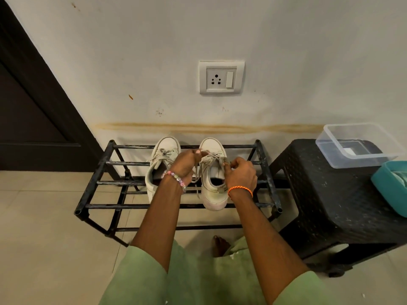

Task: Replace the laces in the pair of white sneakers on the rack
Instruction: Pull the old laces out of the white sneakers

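While both white sneakers stand toes to the wall on the top bars of the black rack (100, 182), the right sneaker (214, 172) near the middle is being worked on. Its lace (217, 158) is pinched by the curled fingers of the left hand (185, 165) and the right hand (240, 175) at the tongue. The left sneaker (161, 159) is set just beside it, laces tied.
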`<state>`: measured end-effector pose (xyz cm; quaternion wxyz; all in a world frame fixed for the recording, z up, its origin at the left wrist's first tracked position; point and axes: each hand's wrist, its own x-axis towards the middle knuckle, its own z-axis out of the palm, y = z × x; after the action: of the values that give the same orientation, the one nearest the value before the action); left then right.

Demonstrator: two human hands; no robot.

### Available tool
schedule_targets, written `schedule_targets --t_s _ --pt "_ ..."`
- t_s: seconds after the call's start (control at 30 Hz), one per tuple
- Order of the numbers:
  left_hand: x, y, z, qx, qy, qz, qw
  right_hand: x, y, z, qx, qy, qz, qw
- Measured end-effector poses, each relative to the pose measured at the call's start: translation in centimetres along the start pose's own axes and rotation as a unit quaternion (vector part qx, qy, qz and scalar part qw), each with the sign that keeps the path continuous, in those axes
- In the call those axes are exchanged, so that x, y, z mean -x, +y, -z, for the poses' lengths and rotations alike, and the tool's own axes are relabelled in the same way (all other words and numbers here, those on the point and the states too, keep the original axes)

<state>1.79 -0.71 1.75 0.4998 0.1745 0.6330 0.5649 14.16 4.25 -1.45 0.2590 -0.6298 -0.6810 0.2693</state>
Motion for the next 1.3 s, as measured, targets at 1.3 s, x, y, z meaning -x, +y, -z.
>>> schedule_targets --t_s 1.3 --pt "0.8 -4.6 -3.6 -0.428 0.3 -0.152 0.839 -1.4 -1.3 0.0 0.251 -0.128 0.195 0.939"
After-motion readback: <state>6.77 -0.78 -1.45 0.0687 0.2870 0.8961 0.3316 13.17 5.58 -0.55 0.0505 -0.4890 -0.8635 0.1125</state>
